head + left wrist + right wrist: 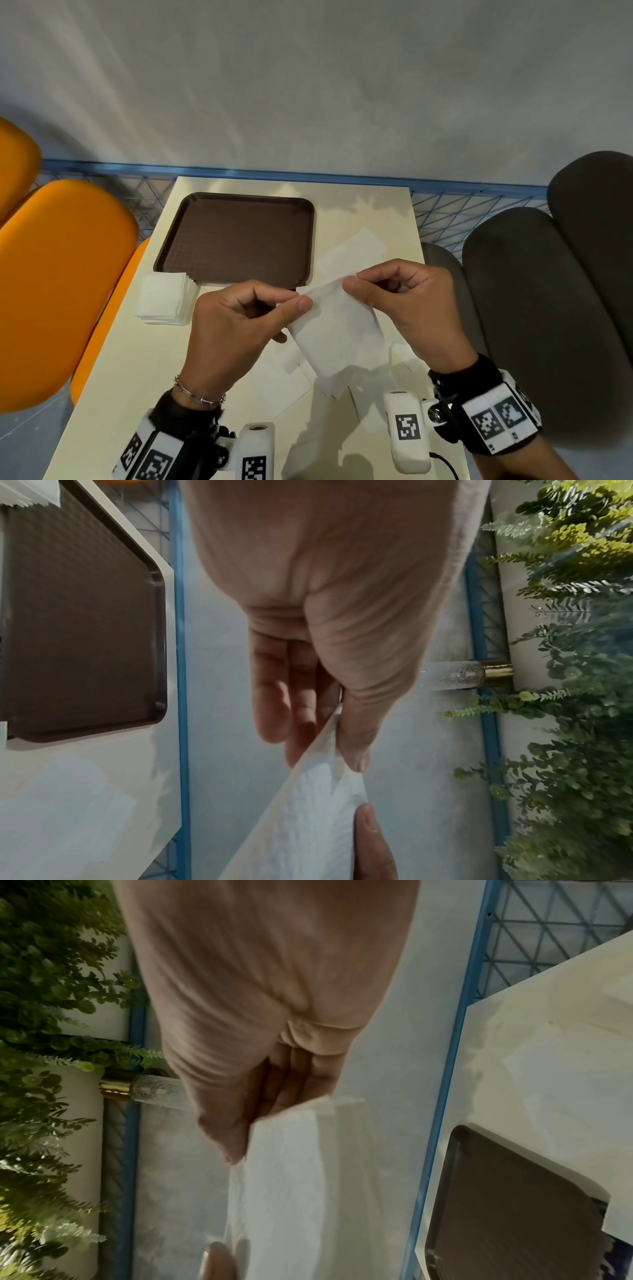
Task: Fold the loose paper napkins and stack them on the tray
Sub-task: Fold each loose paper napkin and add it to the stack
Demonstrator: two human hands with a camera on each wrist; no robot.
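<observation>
Head view takes in the whole cream table [113, 359]: both hands raised above its near half, a white paper napkin [337, 329] stretched between them. Left hand [236, 318] pinches the napkin's upper left corner between thumb and forefinger; right hand [404, 301] pinches the upper right corner the same way, other fingers curled in. The napkin hangs clear of the table, top edge running roughly from 9 to 3 o'clock and rising a little toward the right hand, long axis dropping toward 6 o'clock, lower end narrowing and tilted slightly right. Brown tray [236, 240] sits at 11 o'clock from the hands, near the table's far edge, with nothing in it. A stack of napkins [164, 301] lies on the table at 9 o'clock of the left hand, touching the tray's near left corner. More loose napkins [356, 253] lie flat at 12 o'clock beyond the right hand and under the held sheet. Orange chairs [58, 284] left, dark grey chairs [534, 291] right. Wrist views add what the head view lacks: green foliage [575, 723] and a clear rod with a brass fitting [472, 673] beyond the blue mesh fence [179, 642]. Left wrist view shows the thumb pressed to the napkin's edge against the fingers [294, 696], plus the other hand's thumb tip at the bottom. Right wrist view is blurred; the napkin edge meets the thumb there.
</observation>
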